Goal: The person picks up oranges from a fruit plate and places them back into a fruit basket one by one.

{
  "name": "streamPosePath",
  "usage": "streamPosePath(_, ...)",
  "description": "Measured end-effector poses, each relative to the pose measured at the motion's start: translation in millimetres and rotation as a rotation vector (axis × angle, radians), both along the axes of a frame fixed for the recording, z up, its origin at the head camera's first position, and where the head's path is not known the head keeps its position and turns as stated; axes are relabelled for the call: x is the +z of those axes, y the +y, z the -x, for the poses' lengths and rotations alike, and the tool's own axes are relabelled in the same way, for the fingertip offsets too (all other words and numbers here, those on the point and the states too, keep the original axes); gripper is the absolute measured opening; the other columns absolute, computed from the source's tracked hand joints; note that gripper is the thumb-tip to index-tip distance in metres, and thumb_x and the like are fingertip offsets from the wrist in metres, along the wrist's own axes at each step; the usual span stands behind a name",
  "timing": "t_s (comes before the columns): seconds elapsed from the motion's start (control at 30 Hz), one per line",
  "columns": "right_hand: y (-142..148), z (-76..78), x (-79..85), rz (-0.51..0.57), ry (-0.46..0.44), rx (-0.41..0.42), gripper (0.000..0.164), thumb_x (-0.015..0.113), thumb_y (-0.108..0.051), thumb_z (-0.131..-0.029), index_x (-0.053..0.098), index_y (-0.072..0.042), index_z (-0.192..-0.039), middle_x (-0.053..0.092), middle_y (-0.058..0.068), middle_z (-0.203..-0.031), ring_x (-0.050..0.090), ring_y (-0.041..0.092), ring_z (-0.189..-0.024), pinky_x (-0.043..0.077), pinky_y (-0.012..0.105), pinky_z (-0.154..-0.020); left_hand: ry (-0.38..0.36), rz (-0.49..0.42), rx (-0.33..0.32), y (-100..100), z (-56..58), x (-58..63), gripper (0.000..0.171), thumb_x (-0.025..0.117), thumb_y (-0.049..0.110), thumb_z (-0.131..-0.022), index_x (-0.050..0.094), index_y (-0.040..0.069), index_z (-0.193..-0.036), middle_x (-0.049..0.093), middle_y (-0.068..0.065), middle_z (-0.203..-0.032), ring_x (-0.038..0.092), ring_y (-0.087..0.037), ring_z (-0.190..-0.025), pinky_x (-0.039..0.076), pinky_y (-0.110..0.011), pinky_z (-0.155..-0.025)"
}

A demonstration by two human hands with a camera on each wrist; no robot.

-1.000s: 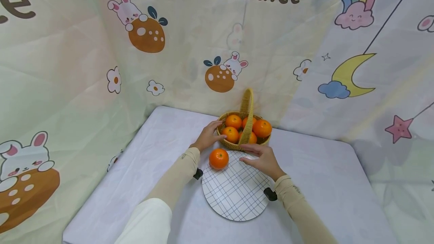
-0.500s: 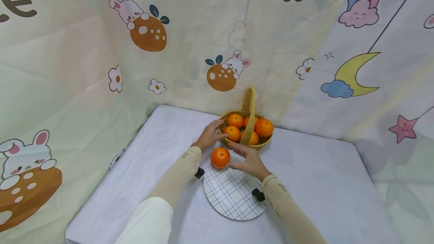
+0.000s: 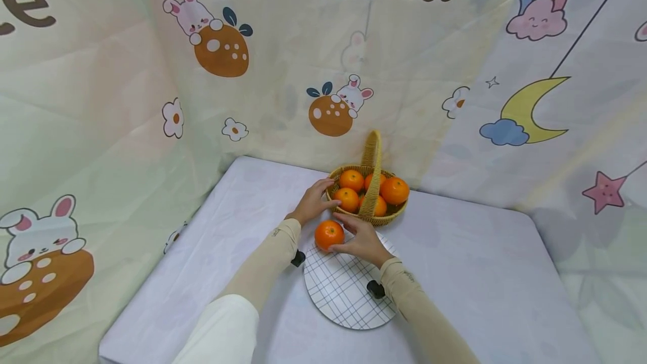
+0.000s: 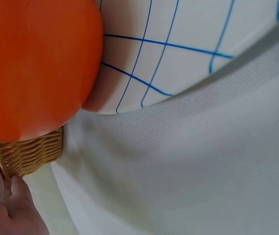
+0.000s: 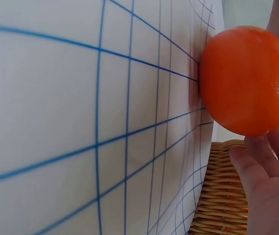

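A large orange sits on the far left edge of a round white plate with a blue grid pattern. Around it my right hand curves, thumb at its near side and fingers at its far side; in the right wrist view fingertips meet its skin. My left hand holds the left end of a yellow wicker basket behind the plate. Several oranges lie in that basket under its tall arched handle. In the left wrist view the plate's orange hides part of the basket.
A white cloth covers the table, with its left edge falling away near the left arm. Close behind the basket rises a printed fabric backdrop. Small black wrist cameras sit under both wrists.
My right hand has moved left across the plate from beside the basket front to the orange, its thumb and fingers coming around the fruit. The left hand stays at the basket.
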State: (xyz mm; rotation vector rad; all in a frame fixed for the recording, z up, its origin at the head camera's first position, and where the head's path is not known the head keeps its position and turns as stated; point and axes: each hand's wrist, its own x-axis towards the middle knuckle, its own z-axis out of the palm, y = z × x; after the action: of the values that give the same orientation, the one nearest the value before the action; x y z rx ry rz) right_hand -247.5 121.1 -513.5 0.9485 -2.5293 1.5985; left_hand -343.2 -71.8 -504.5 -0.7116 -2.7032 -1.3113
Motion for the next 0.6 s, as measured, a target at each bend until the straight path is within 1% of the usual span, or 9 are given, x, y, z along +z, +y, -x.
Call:
streamPosePath(0.07,-2.0,1.4,-2.8,-0.007,-0.006,-0.006,0.085,0.091,-0.023,-0.067,0.051,-0.002,-0.14,0.05,0.02,-0.141,0.05,0.036,-0.128,0.046,0.046,-0.099,-0.001,-0.004,-0.002,0.1,0.0,-0.2,0.071,0.074,0.031,-0.087,0.045,-0.005,-0.141,0.041,-0.014,-0.149,0.039,-0.026,-0.137,0.037,-0.036,-0.109)
streamPosePath(0.17,-4.8,2.5,-5.6,-0.03,-0.018,-0.019,0.09,0.092,-0.027,-0.065,0.05,0.0,-0.14,0.05,0.019,-0.141,0.05,0.036,-0.127,0.047,0.044,-0.099,-0.002,0.001,0.001,0.2,-0.1,-0.1,0.071,0.074,0.032,-0.087,0.045,-0.005,-0.141,0.041,-0.013,-0.149,0.039,-0.025,-0.137,0.037,-0.035,-0.11)
streamPosePath(0.3,-7.7,2.9,-7.0,-0.062,-0.042,-0.034,0.095,0.093,-0.028,-0.064,0.047,0.001,-0.142,0.049,0.015,-0.143,0.05,0.032,-0.127,0.047,0.041,-0.1,-0.001,0.0,0.002,0.5,-0.8,0.7,0.071,0.074,0.03,-0.088,0.045,-0.005,-0.141,0.042,-0.013,-0.149,0.038,-0.025,-0.137,0.036,-0.035,-0.11)
streamPosePath(0.4,-9.7,2.5,-6.1,-0.079,-0.052,-0.043,0.096,0.093,-0.028,-0.064,0.047,-0.001,-0.143,0.049,0.011,-0.144,0.051,0.028,-0.127,0.047,0.041,-0.1,0.002,-0.004,-0.001,0.5,-1.4,0.9,0.07,0.074,0.029,-0.088,0.045,-0.005,-0.141,0.041,-0.014,-0.148,0.039,-0.026,-0.137,0.036,-0.036,-0.11)
streamPosePath(0.6,-13.1,3.7,-7.3,-0.102,-0.047,-0.061,0.094,0.093,-0.029,-0.064,0.048,-0.004,-0.143,0.051,0.007,-0.142,0.053,0.024,-0.125,0.048,0.041,-0.098,0.013,0.003,-0.001,0.3,-0.3,0.4,0.07,0.074,0.03,-0.088,0.046,-0.005,-0.141,0.042,-0.013,-0.148,0.037,-0.024,-0.138,0.036,-0.035,-0.111)
